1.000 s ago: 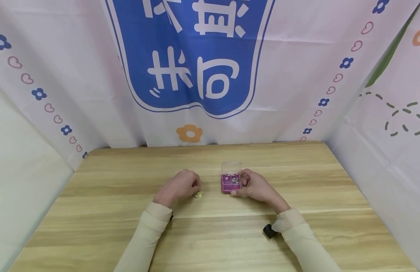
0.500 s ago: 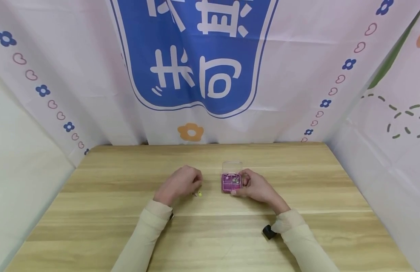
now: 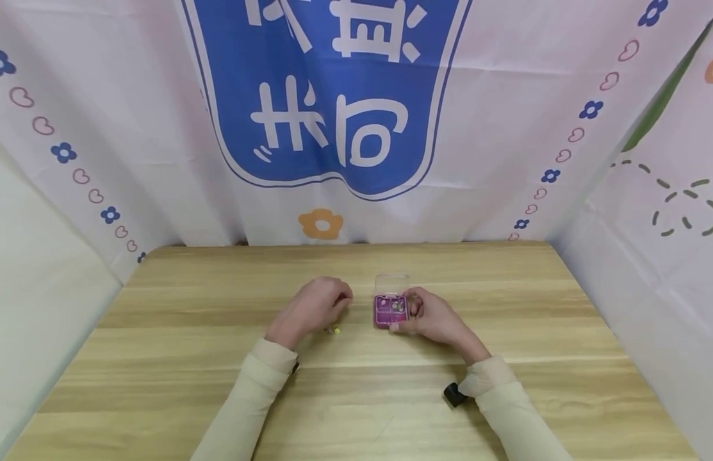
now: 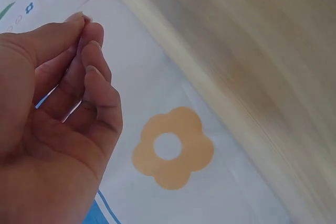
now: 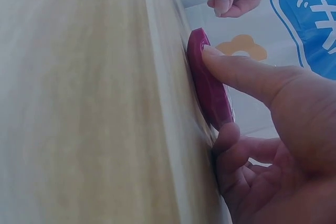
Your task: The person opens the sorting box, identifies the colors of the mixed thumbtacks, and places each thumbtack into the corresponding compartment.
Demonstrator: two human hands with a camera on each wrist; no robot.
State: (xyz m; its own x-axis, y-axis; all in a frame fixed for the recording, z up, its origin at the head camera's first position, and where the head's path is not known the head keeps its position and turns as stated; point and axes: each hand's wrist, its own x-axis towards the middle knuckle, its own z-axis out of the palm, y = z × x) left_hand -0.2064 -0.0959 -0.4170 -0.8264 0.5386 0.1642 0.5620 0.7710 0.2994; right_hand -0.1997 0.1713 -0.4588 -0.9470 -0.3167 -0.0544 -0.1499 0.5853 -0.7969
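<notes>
A small purple pill box with several compartments lies on the table, its clear lid tipped up behind. Pale and greenish bits sit in the back compartments. My right hand grips the box from its right side, thumb at the front edge, as the right wrist view confirms. My left hand is raised just left of the box. In the left wrist view its thumb and forefinger tips meet on a tiny pinkish thing, mostly hidden. Below that hand, a yellow trinket lies beside a few darker ones.
The wooden table ends at a hanging cloth with a blue print. Cloth sides rise left and right. A black wrist camera juts out below the right sleeve.
My left hand has lifted off the trinkets and shifted right and away from me, toward the box. My right hand and the box have stayed in place.
</notes>
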